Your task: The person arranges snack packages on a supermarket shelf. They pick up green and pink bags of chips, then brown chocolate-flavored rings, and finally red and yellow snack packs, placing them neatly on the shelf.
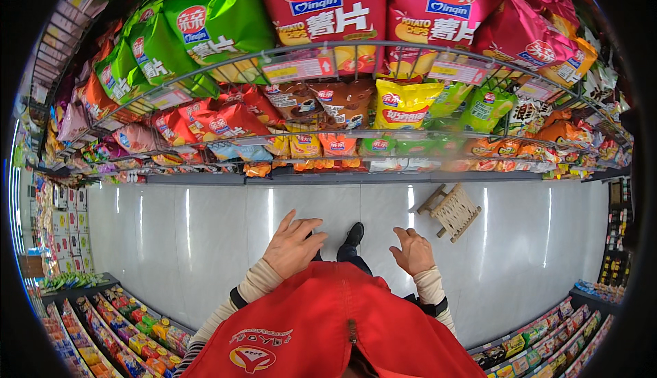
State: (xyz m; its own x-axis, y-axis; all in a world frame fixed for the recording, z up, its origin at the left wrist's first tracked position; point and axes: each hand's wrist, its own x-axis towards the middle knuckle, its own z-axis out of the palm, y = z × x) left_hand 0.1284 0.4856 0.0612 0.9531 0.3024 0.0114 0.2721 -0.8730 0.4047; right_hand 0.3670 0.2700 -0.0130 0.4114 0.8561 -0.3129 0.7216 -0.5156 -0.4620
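My left hand (295, 244) hangs in front of my red vest (339, 316), its fingers apart and nothing in it. Over to the right, my right hand (413, 250) is also empty, with the fingers slightly bent and the thumb apart. Neither one touches the wire shelf rack (359, 44) before me. Its upper basket holds green bags of potato chips (218, 23) and dark pink bags of potato chips (323, 8). On the level below stand a yellow snack bag (405, 103), brown snack bags (344, 101) and red snack bags (226, 121).
A small wooden stool with a woven seat (454, 211) stands on the grey tiled floor (205, 234), right of my feet, near the rack's base. Behind me are tiered shelves of packaged goods at lower left (128, 337) and lower right (539, 347). Stacked cartons (72, 224) stand far left.
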